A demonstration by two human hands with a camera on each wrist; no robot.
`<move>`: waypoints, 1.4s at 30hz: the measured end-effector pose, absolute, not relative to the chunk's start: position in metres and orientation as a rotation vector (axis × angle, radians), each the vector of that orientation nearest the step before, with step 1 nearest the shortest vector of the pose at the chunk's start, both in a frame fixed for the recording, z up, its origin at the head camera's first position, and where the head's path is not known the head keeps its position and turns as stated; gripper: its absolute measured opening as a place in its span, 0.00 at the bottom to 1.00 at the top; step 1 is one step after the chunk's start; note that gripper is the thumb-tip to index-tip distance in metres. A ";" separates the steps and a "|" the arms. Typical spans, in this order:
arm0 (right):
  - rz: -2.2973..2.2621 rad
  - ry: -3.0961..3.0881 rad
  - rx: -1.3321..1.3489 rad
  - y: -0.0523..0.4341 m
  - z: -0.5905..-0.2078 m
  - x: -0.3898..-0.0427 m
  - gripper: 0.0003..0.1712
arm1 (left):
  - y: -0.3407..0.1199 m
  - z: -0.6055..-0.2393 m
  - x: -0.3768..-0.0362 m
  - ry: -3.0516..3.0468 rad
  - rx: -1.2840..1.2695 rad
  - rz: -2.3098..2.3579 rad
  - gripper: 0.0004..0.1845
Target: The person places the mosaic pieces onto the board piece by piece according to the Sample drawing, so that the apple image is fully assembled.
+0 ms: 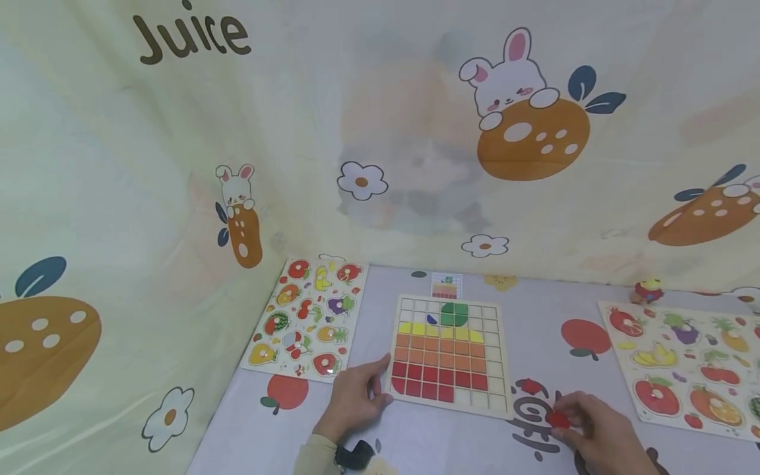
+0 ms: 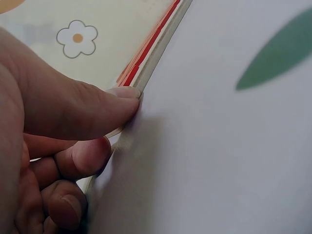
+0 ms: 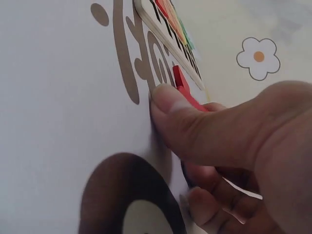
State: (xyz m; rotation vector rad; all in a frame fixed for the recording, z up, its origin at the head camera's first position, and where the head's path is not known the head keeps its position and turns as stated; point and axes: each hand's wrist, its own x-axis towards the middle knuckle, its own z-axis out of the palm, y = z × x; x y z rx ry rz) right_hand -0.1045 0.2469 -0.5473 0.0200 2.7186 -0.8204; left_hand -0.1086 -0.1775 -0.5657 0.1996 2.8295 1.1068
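Your left hand [image 1: 355, 398] rests on the table [image 1: 415, 442] at the near left corner of the grid board [image 1: 449, 353], thumb and fingertips pressed against its edge; the left wrist view shows your thumb [image 2: 97, 109] lying flat along the board's rim [image 2: 146, 68], with the other fingers curled loosely beneath and holding nothing. Your right hand [image 1: 600, 432] is down on the table to the right of the board, near its lower right corner, with the fingers drawn in narrow, pinching a small red tile [image 1: 558, 419]. In the right wrist view the tile [image 3: 187, 95] sits between your thumb [image 3: 195, 126] and the fingers behind it, just above the tablecloth's brown lettering. A second red tile [image 1: 530, 386] lies loose on the table, between the board and your right hand. The board's lower rows are filled with red, orange and yellow tiles, with green near the top, and the squares at its bottom right are bare. A fruit puzzle [image 1: 307, 318] lies to the left, another fruit puzzle [image 1: 689, 359] to the right.
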 end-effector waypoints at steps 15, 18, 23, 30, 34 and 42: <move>-0.944 2.766 0.038 0.245 -0.546 -0.099 0.27 | -0.178 -0.566 -0.108 2.842 0.221 1.109 0.38; -0.983 2.730 0.126 0.242 -0.545 -0.105 0.31 | -0.178 -0.566 -0.108 2.839 0.225 1.113 0.37; -1.043 2.728 0.206 0.237 -0.545 -0.111 0.31 | -0.178 -0.567 -0.109 2.841 0.229 1.111 0.37; -1.176 2.790 0.203 0.223 -0.549 -0.109 0.30 | -0.178 -0.567 -0.109 2.846 0.222 1.114 0.37; -1.330 2.736 0.195 0.207 -0.552 -0.106 0.28 | -0.178 -0.567 -0.108 2.843 0.218 1.117 0.37; -1.549 2.796 -0.114 0.180 -0.559 -0.102 0.19 | -0.178 -0.567 -0.107 2.857 0.237 1.126 0.37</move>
